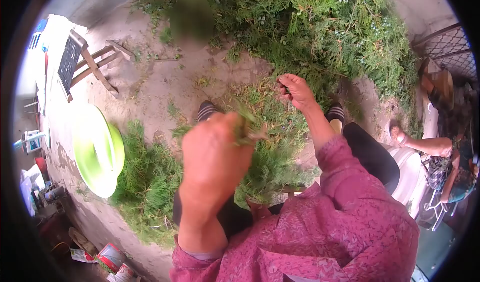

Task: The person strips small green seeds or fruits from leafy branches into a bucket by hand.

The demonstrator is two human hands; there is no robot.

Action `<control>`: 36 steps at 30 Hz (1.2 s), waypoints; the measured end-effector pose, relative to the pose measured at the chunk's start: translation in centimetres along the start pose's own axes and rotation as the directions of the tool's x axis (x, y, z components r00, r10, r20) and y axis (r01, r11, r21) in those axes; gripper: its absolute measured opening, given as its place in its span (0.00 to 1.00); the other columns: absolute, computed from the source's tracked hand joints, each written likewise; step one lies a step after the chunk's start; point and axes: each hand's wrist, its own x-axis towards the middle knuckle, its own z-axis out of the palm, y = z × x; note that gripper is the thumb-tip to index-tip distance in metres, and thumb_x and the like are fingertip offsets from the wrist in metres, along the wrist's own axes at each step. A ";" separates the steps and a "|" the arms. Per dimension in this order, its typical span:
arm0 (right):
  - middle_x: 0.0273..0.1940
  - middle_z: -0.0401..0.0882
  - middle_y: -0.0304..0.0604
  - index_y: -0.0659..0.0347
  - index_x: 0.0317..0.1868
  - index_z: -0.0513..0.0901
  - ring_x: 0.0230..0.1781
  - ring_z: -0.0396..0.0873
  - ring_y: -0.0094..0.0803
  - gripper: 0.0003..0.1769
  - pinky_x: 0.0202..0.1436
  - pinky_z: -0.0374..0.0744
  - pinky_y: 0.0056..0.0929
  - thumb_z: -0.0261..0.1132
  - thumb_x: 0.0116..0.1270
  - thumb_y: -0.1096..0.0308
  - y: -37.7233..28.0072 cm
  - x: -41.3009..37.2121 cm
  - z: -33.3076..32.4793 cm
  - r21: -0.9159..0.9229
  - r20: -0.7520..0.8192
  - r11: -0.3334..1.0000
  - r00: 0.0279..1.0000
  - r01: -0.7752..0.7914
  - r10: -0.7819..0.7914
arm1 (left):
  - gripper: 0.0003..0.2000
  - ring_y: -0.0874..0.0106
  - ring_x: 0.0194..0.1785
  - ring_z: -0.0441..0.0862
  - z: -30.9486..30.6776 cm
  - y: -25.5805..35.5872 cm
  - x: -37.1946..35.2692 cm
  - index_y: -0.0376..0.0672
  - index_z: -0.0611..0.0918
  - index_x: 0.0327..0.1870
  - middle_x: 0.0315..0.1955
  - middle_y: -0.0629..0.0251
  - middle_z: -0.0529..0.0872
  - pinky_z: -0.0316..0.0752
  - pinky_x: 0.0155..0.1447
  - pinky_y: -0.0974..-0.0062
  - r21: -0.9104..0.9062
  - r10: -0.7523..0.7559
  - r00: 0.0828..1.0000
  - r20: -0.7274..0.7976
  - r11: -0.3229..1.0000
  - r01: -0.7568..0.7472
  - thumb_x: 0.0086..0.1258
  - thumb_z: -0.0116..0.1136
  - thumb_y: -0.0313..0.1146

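My left hand (pixel 217 154) is raised close to the camera, its fingers wrapped round a green sprig (pixel 247 127) that is blurred. Farther forward and to the right, my right hand (pixel 296 91) has its fingers curled together; something small and dark shows between them, too small to name. Beyond that hand lies a large heap of green branches (pixel 320 37) with small pale cones. Loose clippings (pixel 270 104) cover the ground between my feet, and a second green pile (pixel 150 177) lies to the left.
A lime-green basin (pixel 117 149) stands at the left, below a wooden folding stool (pixel 92 64). Tins (pixel 111 257) sit at the lower left. At the right edge another person's arm (pixel 427 146) shows near a white bucket (pixel 407 169) and a wire mesh (pixel 450 49).
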 end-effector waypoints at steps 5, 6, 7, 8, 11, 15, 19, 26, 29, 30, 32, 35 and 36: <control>0.21 0.74 0.35 0.61 0.30 0.79 0.21 0.72 0.21 0.06 0.22 0.70 0.21 0.64 0.55 0.68 7.7 5.5 -6.0 -0.410 -0.241 0.910 0.970 -0.070 -0.034 | 0.09 0.60 0.25 0.76 2.7 3.0 -1.3 0.42 0.72 0.25 0.21 0.60 0.74 0.71 0.31 0.66 -0.057 0.175 0.956 0.234 0.985 -0.166 0.45 0.60 0.29; 0.21 0.76 0.36 0.60 0.31 0.80 0.22 0.73 0.23 0.07 0.25 0.73 0.25 0.65 0.53 0.68 8.9 6.4 -6.7 -0.543 -0.320 0.830 0.945 -0.125 -0.067 | 0.07 0.61 0.26 0.75 3.4 3.3 -2.0 0.42 0.71 0.25 0.22 0.61 0.74 0.70 0.31 0.67 -0.040 0.186 0.922 0.341 0.982 -0.183 0.46 0.56 0.29; 0.21 0.76 0.36 0.60 0.31 0.80 0.22 0.73 0.23 0.07 0.25 0.73 0.25 0.65 0.53 0.68 9.3 6.9 -6.7 -0.540 -0.326 0.831 0.944 -0.136 -0.057 | 0.05 0.63 0.26 0.75 3.7 3.6 -2.2 0.43 0.70 0.24 0.21 0.62 0.73 0.68 0.31 0.68 0.025 0.188 0.883 0.430 0.975 -0.220 0.48 0.54 0.28; 0.24 0.78 0.37 0.60 0.33 0.80 0.24 0.75 0.25 0.09 0.31 0.74 0.27 0.65 0.51 0.68 10.0 7.4 -6.6 -0.624 -0.332 0.767 0.939 -0.150 -0.086 | 0.05 0.64 0.25 0.74 3.8 3.5 -2.3 0.43 0.70 0.24 0.20 0.62 0.72 0.68 0.31 0.69 -0.011 0.210 0.883 0.420 0.974 -0.227 0.47 0.53 0.28; 0.29 0.81 0.40 0.60 0.36 0.80 0.29 0.77 0.29 0.12 0.37 0.75 0.28 0.66 0.49 0.69 10.3 8.0 -4.6 -0.778 -0.335 0.600 0.932 -0.189 -0.142 | 0.05 0.66 0.24 0.73 2.9 3.4 -1.6 0.43 0.69 0.23 0.20 0.64 0.70 0.67 0.30 0.71 -0.067 0.202 0.898 0.390 0.979 -0.191 0.46 0.53 0.27; 0.34 0.81 0.43 0.61 0.40 0.80 0.34 0.79 0.31 0.15 0.42 0.75 0.28 0.68 0.49 0.69 12.6 10.4 -5.3 -0.878 -0.335 0.414 0.925 -0.238 -0.179 | 0.05 0.71 0.22 0.71 3.6 3.1 -1.5 0.44 0.69 0.21 0.17 0.67 0.69 0.64 0.28 0.73 -0.029 0.192 0.921 0.339 0.981 -0.194 0.45 0.51 0.29; 0.33 0.80 0.45 0.61 0.38 0.78 0.32 0.78 0.30 0.14 0.34 0.76 0.28 0.67 0.51 0.69 12.3 10.4 -5.3 -0.869 -0.321 0.444 0.932 -0.220 -0.168 | 0.05 0.66 0.25 0.72 1.7 3.7 -0.7 0.39 0.73 0.28 0.22 0.60 0.72 0.67 0.32 0.70 -0.086 0.197 0.888 0.416 0.980 -0.177 0.51 0.50 0.29; 0.27 0.77 0.45 0.62 0.31 0.75 0.24 0.76 0.29 0.05 0.18 0.72 0.20 0.63 0.56 0.72 9.5 5.6 -6.5 0.353 -0.082 0.874 0.919 -0.334 0.385 | 0.03 0.67 0.22 0.70 2.5 4.1 -1.1 0.42 0.69 0.22 0.17 0.64 0.68 0.64 0.28 0.70 -0.135 0.231 0.927 0.296 0.971 -0.199 0.48 0.50 0.28; 0.26 0.78 0.45 0.62 0.30 0.75 0.24 0.77 0.28 0.06 0.18 0.74 0.19 0.64 0.55 0.71 9.9 5.9 -6.6 0.377 0.023 0.864 0.936 -0.334 0.352 | 0.03 0.68 0.22 0.70 2.9 4.2 -1.5 0.43 0.69 0.22 0.17 0.64 0.68 0.64 0.28 0.70 -0.112 0.254 0.943 0.216 0.966 -0.234 0.48 0.50 0.28; 0.28 0.79 0.46 0.63 0.30 0.76 0.26 0.79 0.30 0.06 0.21 0.76 0.22 0.64 0.54 0.71 10.4 6.7 -6.8 0.230 -0.032 0.924 0.947 -0.304 0.320 | 0.03 0.68 0.22 0.70 2.7 4.3 -1.5 0.43 0.70 0.22 0.18 0.64 0.67 0.64 0.28 0.71 -0.113 0.253 0.937 0.240 0.966 -0.232 0.48 0.50 0.28; 0.31 0.80 0.47 0.63 0.31 0.78 0.29 0.80 0.32 0.07 0.24 0.77 0.24 0.65 0.52 0.71 10.7 7.9 -6.2 0.076 -0.079 0.958 0.956 -0.276 0.282 | 0.03 0.69 0.22 0.70 2.5 4.2 -1.4 0.43 0.70 0.23 0.18 0.64 0.67 0.64 0.28 0.71 -0.112 0.249 0.932 0.264 0.968 -0.226 0.48 0.50 0.28; 0.36 0.80 0.46 0.64 0.36 0.80 0.31 0.78 0.33 0.10 0.35 0.78 0.27 0.66 0.52 0.71 11.4 9.3 -5.1 -0.713 -0.193 0.695 0.979 -0.097 -0.060 | 0.03 0.70 0.22 0.69 2.7 4.0 -1.4 0.42 0.70 0.23 0.17 0.65 0.66 0.64 0.27 0.72 -0.100 0.230 0.935 0.268 0.972 -0.211 0.48 0.50 0.28; 0.38 0.80 0.46 0.62 0.38 0.80 0.33 0.78 0.35 0.12 0.39 0.77 0.29 0.66 0.51 0.70 11.6 9.5 -5.0 -0.846 -0.125 0.533 0.972 0.000 -0.198 | 0.03 0.70 0.22 0.69 3.0 3.9 -1.5 0.42 0.70 0.23 0.17 0.65 0.66 0.63 0.27 0.72 -0.094 0.243 0.941 0.233 0.969 -0.227 0.48 0.50 0.28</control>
